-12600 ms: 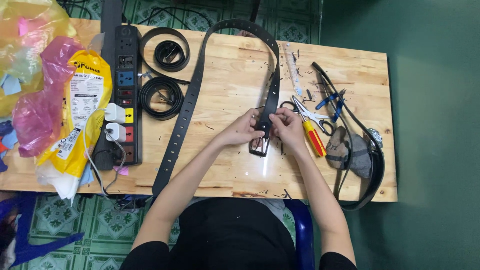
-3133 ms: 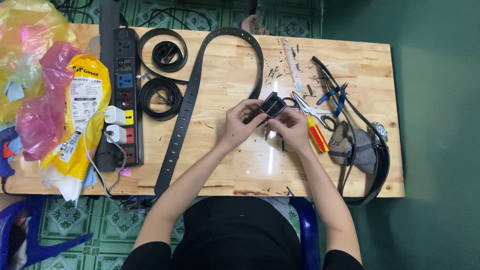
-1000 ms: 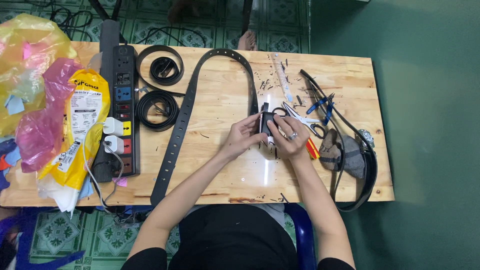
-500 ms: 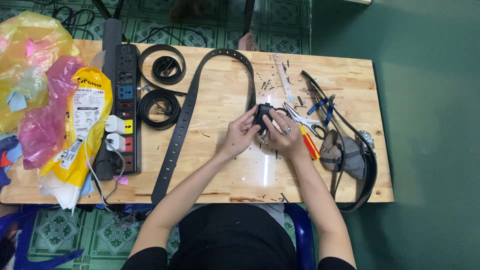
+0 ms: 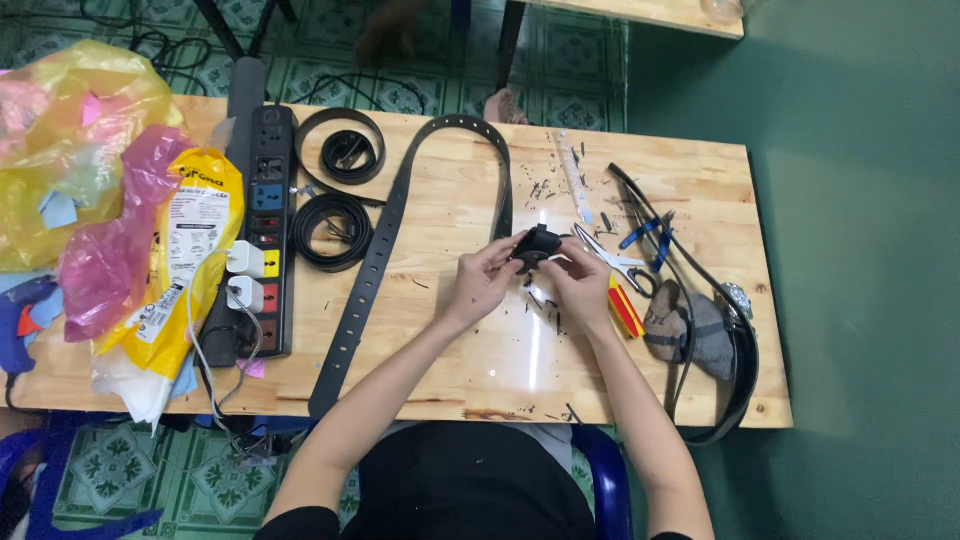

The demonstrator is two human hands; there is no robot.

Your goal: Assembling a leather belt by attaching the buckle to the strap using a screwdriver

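We count three loose black belts on the table (image 5: 470,370) — one long belt (image 5: 380,262) arching across it and two coiled belts (image 5: 335,228) beside the power strip (image 5: 262,235). Our left hand (image 5: 482,283) and right hand (image 5: 578,287) both pinch the belt's folded end (image 5: 536,246) above the table's middle — its buckle is hidden by our fingers. One pair of scissors (image 5: 612,263) lies just right.

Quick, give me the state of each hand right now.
Left hand: closed on the belt end.
Right hand: closed on the same belt end, fingers pinching it from the other side.
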